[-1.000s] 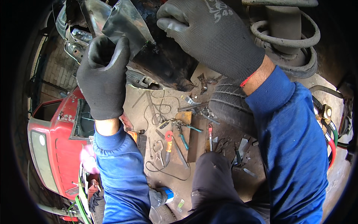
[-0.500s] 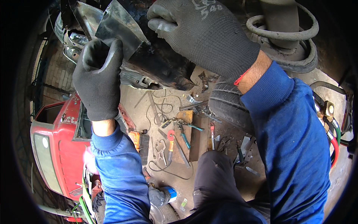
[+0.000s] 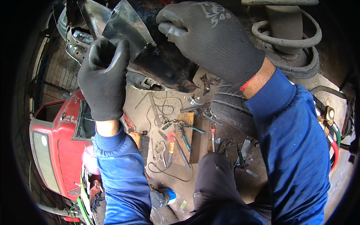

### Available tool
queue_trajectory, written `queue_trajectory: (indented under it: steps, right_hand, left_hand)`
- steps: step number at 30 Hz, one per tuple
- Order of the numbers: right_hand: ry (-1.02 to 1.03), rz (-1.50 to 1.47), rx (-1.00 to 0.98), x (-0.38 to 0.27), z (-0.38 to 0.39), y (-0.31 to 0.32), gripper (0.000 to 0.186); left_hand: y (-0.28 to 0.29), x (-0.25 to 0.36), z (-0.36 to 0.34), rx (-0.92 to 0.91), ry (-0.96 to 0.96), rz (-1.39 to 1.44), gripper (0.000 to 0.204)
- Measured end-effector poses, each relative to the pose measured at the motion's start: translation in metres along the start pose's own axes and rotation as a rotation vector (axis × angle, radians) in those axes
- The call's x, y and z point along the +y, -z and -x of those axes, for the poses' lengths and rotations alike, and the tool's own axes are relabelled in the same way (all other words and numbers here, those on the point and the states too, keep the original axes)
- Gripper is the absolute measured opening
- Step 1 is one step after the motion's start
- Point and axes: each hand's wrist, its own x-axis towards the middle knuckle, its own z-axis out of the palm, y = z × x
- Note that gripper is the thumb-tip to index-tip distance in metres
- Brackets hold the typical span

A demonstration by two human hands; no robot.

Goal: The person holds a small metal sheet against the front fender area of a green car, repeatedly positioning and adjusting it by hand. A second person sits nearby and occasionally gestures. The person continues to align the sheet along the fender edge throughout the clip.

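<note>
Both of my hands wear dark grey knit gloves and are raised in front of a blackened car-body section [image 3: 168, 67]. My left hand [image 3: 104, 77] is closed at the lower edge of a bent, shiny sheet metal piece [image 3: 127, 28], thumb and fingers curled into a ring. The sheet's edge seems pinched there, though the fingertips partly hide it. To the right, my right hand [image 3: 213, 39] is closed too, with its thumb pressed to the curled fingers beside the dark metal. Whatever it holds, if anything, is hidden.
A coil spring [image 3: 287, 41] hangs at upper right, above a tire [image 3: 232, 105]. Red-handled pliers [image 3: 213, 135], teal-handled pliers [image 3: 185, 140], locking clamps [image 3: 161, 153] and cables [image 3: 165, 108] lie on the floor. A red vehicle cab [image 3: 71, 153] stands left; hoses [image 3: 333, 150] hang right.
The view has shifted slightly, so the sheet metal and both hands sit a little further right. The hands keep nearly the same closed poses against the metal.
</note>
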Motion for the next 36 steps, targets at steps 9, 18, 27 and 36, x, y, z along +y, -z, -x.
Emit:
queue_trajectory:
  steps: [9, 18, 27, 36]
  right_hand:
    - [-0.08, 0.016, -0.076, -0.008, 0.002, 0.008, 0.014]
    - [-0.048, 0.076, -0.078, -0.006, 0.004, 0.009, 0.013]
    - [-0.091, 0.187, -0.213, 0.008, 0.003, -0.002, 0.026]
    - [-0.09, 0.223, -0.149, 0.014, 0.007, -0.003, 0.025]
  left_hand:
    - [-0.002, -0.001, 0.001, 0.047, -0.081, -0.112, 0.018]
    - [-0.001, 0.0, -0.002, 0.025, -0.059, -0.1, 0.018]
    - [-0.005, -0.009, 0.004, 0.059, -0.007, 0.021, 0.017]
    - [-0.011, -0.013, 0.018, 0.125, -0.095, -0.034, 0.017]
